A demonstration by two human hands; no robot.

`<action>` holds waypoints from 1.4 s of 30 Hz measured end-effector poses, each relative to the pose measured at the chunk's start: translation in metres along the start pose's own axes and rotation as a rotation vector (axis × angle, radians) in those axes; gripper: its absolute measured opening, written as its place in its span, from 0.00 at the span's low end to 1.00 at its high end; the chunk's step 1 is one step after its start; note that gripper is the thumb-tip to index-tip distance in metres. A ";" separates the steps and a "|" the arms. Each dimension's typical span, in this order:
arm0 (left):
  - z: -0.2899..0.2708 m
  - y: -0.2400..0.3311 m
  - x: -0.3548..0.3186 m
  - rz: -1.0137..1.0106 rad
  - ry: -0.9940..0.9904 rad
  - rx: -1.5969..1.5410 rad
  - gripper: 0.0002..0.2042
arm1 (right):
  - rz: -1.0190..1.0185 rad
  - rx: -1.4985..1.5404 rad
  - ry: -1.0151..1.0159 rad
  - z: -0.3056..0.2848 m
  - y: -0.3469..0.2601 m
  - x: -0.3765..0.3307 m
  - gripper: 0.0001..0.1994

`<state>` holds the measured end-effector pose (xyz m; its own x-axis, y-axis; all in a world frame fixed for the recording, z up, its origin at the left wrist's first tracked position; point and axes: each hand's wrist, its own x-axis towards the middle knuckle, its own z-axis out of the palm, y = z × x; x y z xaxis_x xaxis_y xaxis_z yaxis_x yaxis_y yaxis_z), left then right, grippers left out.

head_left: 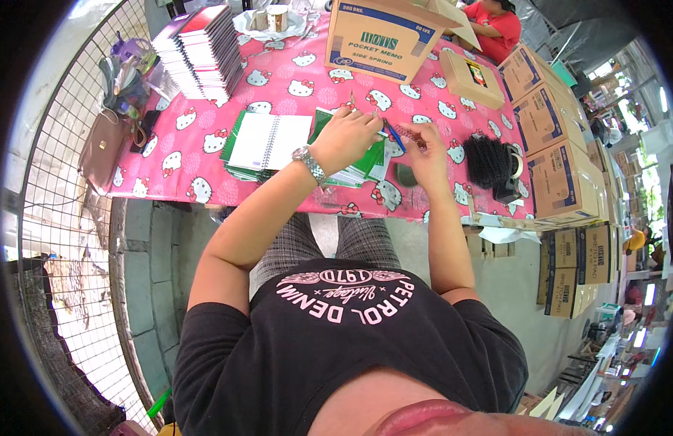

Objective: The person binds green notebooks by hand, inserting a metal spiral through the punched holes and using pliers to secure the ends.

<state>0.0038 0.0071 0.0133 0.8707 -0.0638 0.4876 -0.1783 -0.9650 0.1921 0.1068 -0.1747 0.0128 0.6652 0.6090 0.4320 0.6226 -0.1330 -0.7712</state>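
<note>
Just above the middle of the frame, the left hand [345, 136] lies palm down with curled fingers pressing on a stack of green-covered notebooks [365, 163]. The stack sits on the pink patterned tablecloth [293, 80], its long axis running roughly from lower left to upper right. Just to the right, the right hand [427, 149] pinches a strip of dark spiral binding [411, 135] near the stack's upper right corner. A blue pen [395, 136] lies between the two hands, slanting from upper left down to lower right; which hand grips it I cannot tell.

Left of the stack an open spiral notebook [267, 142] lies flat, its spine pointing up the frame. Further right sits a black bundle of binding coils [489, 160]. The near table edge runs just below the hands. A tall pile of notebooks [202, 51] fills the upper left, a large cardboard box [384, 36] the top centre, leaving bare cloth between them.
</note>
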 end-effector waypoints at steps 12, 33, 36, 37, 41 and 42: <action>-0.004 0.002 0.001 -0.018 -0.029 -0.002 0.08 | -0.075 -0.080 -0.192 -0.009 -0.007 0.002 0.15; -0.007 0.000 -0.010 0.101 0.013 -0.103 0.09 | 0.524 0.027 -0.144 -0.004 0.090 -0.003 0.20; -0.010 0.002 -0.004 0.095 -0.157 -0.064 0.09 | 0.024 -0.920 0.045 0.023 0.180 -0.062 0.22; -0.010 0.001 -0.009 0.042 -0.093 -0.025 0.11 | -0.006 -0.960 0.004 0.027 0.182 -0.067 0.22; 0.000 -0.008 -0.038 -0.177 0.115 0.064 0.18 | 0.649 -0.530 -0.355 0.018 0.099 -0.020 0.24; 0.000 -0.008 -0.032 -0.195 0.165 0.059 0.19 | 0.580 -0.086 -0.302 0.000 0.098 -0.003 0.23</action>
<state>-0.0224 0.0167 -0.0038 0.7989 0.1628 0.5790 0.0173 -0.9685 0.2484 0.1658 -0.1894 -0.0641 0.7654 0.6109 -0.2022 0.2373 -0.5600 -0.7938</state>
